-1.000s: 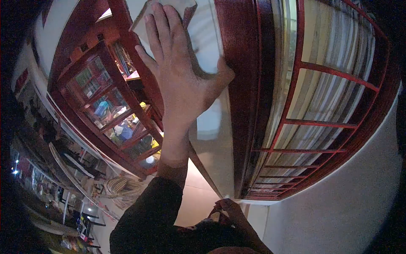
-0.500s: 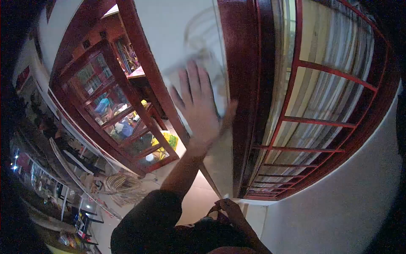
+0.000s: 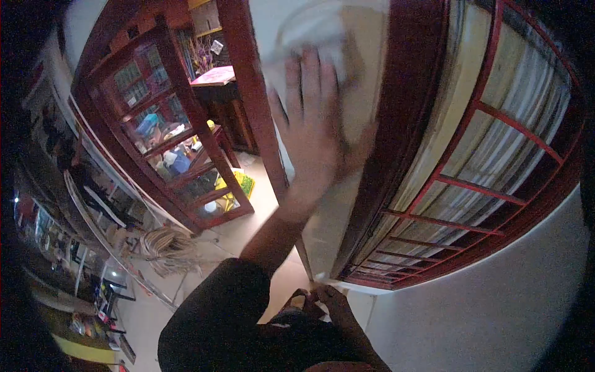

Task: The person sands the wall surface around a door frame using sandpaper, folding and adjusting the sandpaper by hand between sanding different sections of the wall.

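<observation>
My left hand [image 3: 313,118] lies flat against a pale door panel [image 3: 338,217] in a dark red frame, its fingers spread and pointing up. A whitish patch [image 3: 310,34] shows at and above the fingertips; motion blur hides whether it is a cloth or a mark on the surface. Low in the view, close to my body, my right hand [image 3: 331,299] is closed with its fingers curled. A small pale spot shows just above it, and what the fingers hold, if anything, cannot be made out.
To the left stands an open red glazed door [image 3: 180,146], with a yellow-green bag [image 3: 238,186] behind it. A coil of cable [image 3: 166,248] lies on the tiled floor. On the right is a red barred window [image 3: 483,161] with striped curtains. Shelves with goods line the far left.
My left hand has slid upward on the panel, nearer the whitish patch. The view has turned slightly left, so the panel and window appear farther right. My right hand stays low and closed.
</observation>
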Demonstrator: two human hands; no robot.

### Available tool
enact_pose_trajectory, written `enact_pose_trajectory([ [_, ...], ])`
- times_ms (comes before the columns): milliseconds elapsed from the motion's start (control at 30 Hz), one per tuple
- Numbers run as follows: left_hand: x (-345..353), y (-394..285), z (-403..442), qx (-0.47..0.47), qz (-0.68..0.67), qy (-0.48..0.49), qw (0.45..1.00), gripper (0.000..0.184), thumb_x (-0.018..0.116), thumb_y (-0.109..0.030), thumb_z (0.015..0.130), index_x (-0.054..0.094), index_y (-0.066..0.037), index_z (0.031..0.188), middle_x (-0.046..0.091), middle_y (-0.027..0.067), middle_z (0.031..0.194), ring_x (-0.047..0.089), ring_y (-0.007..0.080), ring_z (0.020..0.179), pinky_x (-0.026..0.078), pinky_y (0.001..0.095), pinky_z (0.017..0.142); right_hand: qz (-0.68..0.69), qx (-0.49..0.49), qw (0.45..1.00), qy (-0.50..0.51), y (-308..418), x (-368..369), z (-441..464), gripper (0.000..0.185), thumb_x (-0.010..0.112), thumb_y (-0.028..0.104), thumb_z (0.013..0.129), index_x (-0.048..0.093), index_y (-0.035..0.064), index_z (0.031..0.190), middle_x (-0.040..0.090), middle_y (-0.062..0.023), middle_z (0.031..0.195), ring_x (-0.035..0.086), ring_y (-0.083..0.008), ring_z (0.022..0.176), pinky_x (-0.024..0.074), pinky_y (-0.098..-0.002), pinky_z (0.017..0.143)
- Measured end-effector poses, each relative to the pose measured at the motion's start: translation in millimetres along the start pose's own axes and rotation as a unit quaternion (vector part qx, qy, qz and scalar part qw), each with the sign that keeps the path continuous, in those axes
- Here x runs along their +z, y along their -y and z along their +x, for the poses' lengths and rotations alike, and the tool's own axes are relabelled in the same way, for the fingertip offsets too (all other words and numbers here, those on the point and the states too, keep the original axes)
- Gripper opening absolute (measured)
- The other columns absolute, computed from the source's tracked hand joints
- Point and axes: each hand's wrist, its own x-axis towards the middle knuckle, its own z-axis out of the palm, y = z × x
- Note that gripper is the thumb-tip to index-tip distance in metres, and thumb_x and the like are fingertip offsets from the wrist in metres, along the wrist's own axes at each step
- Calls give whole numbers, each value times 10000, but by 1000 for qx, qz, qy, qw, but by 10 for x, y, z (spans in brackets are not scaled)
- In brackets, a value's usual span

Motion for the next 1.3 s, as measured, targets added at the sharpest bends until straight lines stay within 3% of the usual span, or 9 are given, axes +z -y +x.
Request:
enact_pose_trajectory([
  [67,147,59,-866,-26,39,52,998,903,627,-601,739,420,-25,1403,365,146,1504,287,357,1408,126,629,1123,-225,-11,967,122,632,-73,-40,336,519,278,999,615,-34,1079,639,-131,1076,601,-215,1023,441,-345,946],
  [200,129,177,-2415,32,32,209,977,877,605,-668,732,488,-62,1355,451,207,1355,314,402,1355,199,699,1058,-98,-47,992,-56,-59,-73,-145,235,552,189,978,635,-16,1054,662,-131,1058,620,-222,1032,465,-360,923],
  [333,103,322,-1514,57,35,124,990,966,599,-687,741,427,-9,1407,261,213,1531,205,438,1423,135,682,1106,39,96,987,-120,88,-186,-71,212,542,174,986,632,-4,1057,675,-118,1033,624,-214,1037,468,-362,921],
  [433,-168,219,-289,-28,-35,82,996,916,686,-580,701,436,-61,1414,242,160,1557,213,381,1432,178,695,1076,-107,-2,987,-117,165,-144,103,215,558,188,976,622,18,1093,683,-106,1039,628,-210,1028,457,-362,931],
  [600,19,207,-831,-12,-51,82,995,856,664,-571,752,431,-97,1425,287,154,1524,211,389,1426,171,730,1050,-153,-50,982,-101,438,1,319,216,579,177,963,617,26,1113,681,-104,1051,622,-222,1043,449,-366,953],
  [733,40,188,-2221,-35,-73,462,883,714,625,-588,800,500,-193,1381,355,100,1485,246,330,1410,185,707,1051,-135,-79,976,-152,612,84,411,200,593,151,945,628,19,1093,679,-116,1045,621,-239,1038,451,-383,942],
  [900,109,309,-1585,46,-135,132,981,623,605,-589,814,550,-242,1329,387,-25,1501,291,247,1404,164,639,1066,-149,-100,949,-260,670,45,564,157,601,139,930,628,13,1019,672,-114,981,633,-234,938,470,-371,872],
  [1067,-82,299,-663,8,-139,141,980,616,592,-560,830,522,-261,1364,410,-17,1494,329,203,1384,164,587,1087,0,-193,920,-342,857,193,723,72,600,75,901,627,14,929,654,-89,901,621,-211,865,478,-347,821],
  [1300,97,271,-2031,11,-165,100,981,610,642,-526,795,530,-248,1327,470,-28,1418,387,209,1312,196,556,1074,-46,-174,875,-449,715,329,708,144,566,138,925,588,-4,931,588,-82,867,574,-178,796,461,-306,751],
])
